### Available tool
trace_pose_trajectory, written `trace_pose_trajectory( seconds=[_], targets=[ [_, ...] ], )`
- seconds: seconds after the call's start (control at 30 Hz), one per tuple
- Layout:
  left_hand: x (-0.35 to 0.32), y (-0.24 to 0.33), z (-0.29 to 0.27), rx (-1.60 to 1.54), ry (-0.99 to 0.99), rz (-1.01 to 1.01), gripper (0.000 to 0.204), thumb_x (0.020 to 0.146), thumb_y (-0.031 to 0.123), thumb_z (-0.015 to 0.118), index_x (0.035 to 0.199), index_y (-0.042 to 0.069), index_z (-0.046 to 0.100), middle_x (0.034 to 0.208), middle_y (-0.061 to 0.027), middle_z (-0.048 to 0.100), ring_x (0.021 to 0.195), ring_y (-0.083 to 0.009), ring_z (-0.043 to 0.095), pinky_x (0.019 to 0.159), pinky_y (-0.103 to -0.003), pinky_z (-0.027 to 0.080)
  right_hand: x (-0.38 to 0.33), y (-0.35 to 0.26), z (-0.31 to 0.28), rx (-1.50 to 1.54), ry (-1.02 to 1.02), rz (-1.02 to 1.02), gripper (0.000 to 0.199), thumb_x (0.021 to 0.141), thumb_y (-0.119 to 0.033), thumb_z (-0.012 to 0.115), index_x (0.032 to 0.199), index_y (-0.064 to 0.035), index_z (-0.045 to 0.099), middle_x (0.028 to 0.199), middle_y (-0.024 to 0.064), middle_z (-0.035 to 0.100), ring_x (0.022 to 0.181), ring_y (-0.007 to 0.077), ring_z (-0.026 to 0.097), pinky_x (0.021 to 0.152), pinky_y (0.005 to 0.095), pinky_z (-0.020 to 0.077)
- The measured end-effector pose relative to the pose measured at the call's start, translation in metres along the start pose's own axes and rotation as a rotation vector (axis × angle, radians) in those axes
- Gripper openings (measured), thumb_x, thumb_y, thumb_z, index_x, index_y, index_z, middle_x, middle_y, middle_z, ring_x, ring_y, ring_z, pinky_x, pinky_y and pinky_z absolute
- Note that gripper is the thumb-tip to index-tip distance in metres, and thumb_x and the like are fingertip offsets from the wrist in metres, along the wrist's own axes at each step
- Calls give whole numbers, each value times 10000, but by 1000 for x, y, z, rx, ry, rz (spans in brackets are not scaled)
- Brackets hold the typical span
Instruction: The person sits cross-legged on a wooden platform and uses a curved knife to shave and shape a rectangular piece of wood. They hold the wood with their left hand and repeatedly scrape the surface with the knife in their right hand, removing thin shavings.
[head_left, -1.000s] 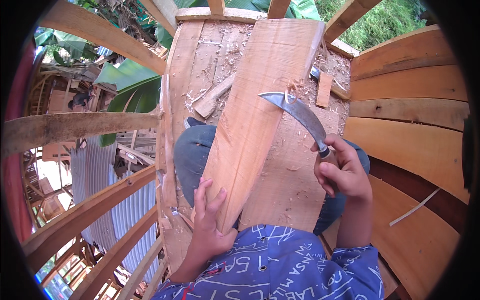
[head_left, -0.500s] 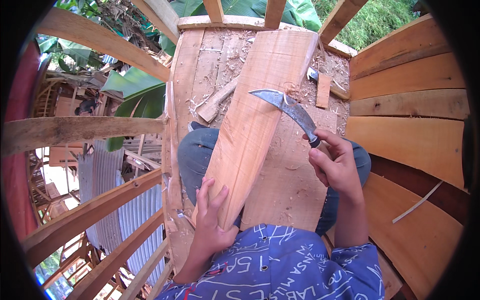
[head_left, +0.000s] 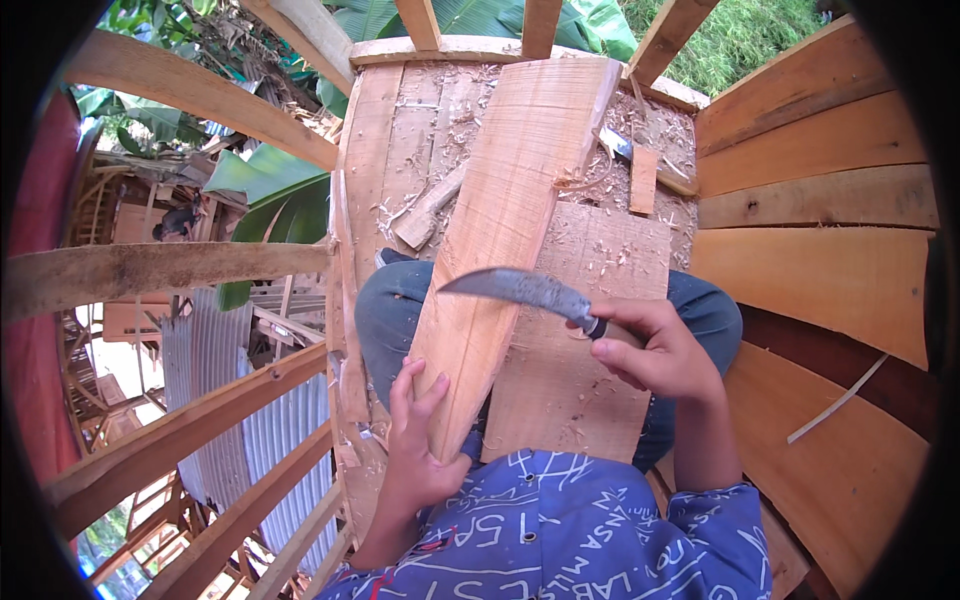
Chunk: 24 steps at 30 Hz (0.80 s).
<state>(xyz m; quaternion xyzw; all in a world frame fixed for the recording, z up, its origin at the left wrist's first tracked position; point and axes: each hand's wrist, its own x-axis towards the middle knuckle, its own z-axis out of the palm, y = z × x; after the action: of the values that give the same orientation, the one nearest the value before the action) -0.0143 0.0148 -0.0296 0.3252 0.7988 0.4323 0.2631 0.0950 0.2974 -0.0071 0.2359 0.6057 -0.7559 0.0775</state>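
Note:
A long reddish-brown plank (head_left: 510, 180) slants away from my lap, its near end gripped at the left edge by my left hand (head_left: 420, 440). My right hand (head_left: 660, 345) is closed round the dark handle of a curved knife (head_left: 515, 287). The blade spans the plank's lower half with its tip toward the left edge; whether it touches the wood I cannot tell. A curled shaving (head_left: 585, 183) clings to the plank's right edge farther up. Beneath lies a wider flat board (head_left: 575, 390) between my bent legs.
Wood shavings, an offcut (head_left: 430, 212) and a small block (head_left: 644, 180) lie on the plank floor (head_left: 375, 140). A blade-like metal piece (head_left: 616, 145) is near the block. Slatted rails (head_left: 170, 258) stand at left, a board wall (head_left: 810, 290) at right.
The knife has come down and left along the plank, toward me, with my right hand. The curled shaving now hangs at the plank's right edge. My left hand keeps its place.

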Motion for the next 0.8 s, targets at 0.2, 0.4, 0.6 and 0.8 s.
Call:
trace_pose_trajectory(
  seconds=[0.2, 0.4, 0.6, 0.8],
  targets=[
    [2, 1, 0, -11, -7, -10, 813, 521, 13, 624, 1315, 118, 488, 1428, -268, 303, 1394, -505, 238, 1099, -529, 267, 2, 9, 5, 27, 340, -135, 300, 907, -93, 634, 1179, 29, 610, 621, -31, 551, 470, 6, 440, 433, 189, 328],
    [1, 2, 0, 14, -9, -17, 807, 527, 14, 628, 1315, 115, 490, 1425, -273, 303, 1397, -507, 226, 1100, -534, 262, 1, 8, 6, 139, 402, -135, 265, 924, -66, 599, 1179, 5, 610, 610, -44, 509, 478, 2, 443, 440, 193, 335],
    [-1, 2, 9, 66, 11, -11, 802, 535, 29, 651, 1318, 110, 492, 1424, -270, 309, 1395, -513, 227, 1113, -579, 185, -5, 7, 6, -13, 150, -63, 315, 930, -84, 600, 1222, 24, 550, 626, -29, 518, 514, 6, 445, 455, 195, 331],
    [-3, 0, 16, 143, 18, 6, 800, 541, 23, 653, 1319, 106, 482, 1423, -268, 307, 1396, -518, 218, 1111, -605, 147, -9, 10, -14, 299, 841, -421, 207, 957, -66, 543, 1150, 6, 521, 583, -14, 463, 387, 35, 389, 357, 194, 286]
  ],
)
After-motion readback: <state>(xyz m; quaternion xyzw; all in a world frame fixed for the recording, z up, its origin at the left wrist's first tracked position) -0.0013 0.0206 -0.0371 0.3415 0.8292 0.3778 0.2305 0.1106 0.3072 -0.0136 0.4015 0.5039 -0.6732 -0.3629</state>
